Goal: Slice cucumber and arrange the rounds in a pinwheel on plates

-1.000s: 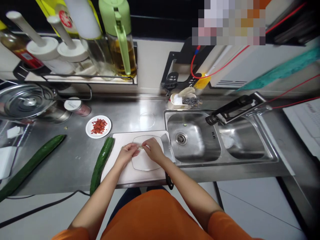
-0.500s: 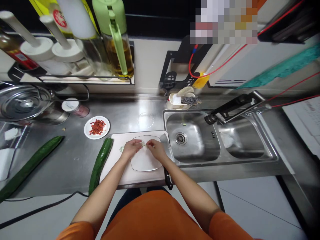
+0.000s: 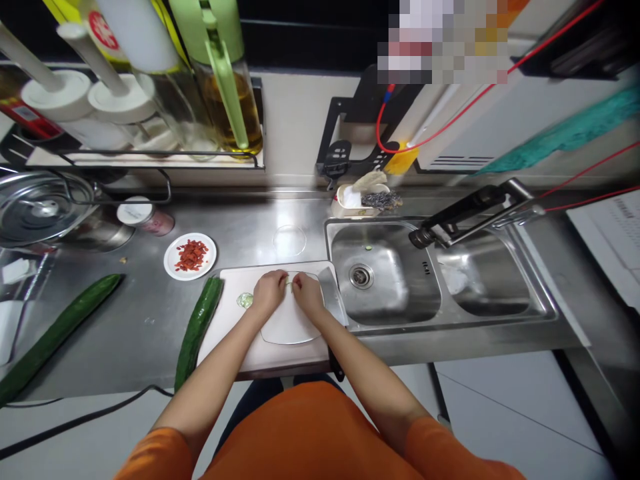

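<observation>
My left hand (image 3: 269, 293) and my right hand (image 3: 308, 296) face each other over a white plate (image 3: 291, 331) with a thin dark rim. Both are closed, fingertips pinching a small thin piece of cucumber (image 3: 289, 284) between them; its exact shape is hard to make out. The plate lies on a white cutting board (image 3: 227, 347). Left of my left hand, a few thin cucumber slices (image 3: 245, 301) rest on the board. A knife (image 3: 331, 293) lies along the board's right side, its black handle towards me. A cut cucumber (image 3: 198, 332) leans along the board's left edge.
A second long cucumber (image 3: 63, 339) lies farther left. Behind, a small white plate (image 3: 169, 259) holds red dried berries, beside a lidded jar (image 3: 145, 216). The double sink (image 3: 385, 273) with its black faucet (image 3: 460, 212) is right. A rack of bottles (image 3: 227, 107) stands back left.
Both hands have turned inward and their fingers have curled closer round the cucumber piece. The slices left of my left hand show more fully. The view has shifted slightly.
</observation>
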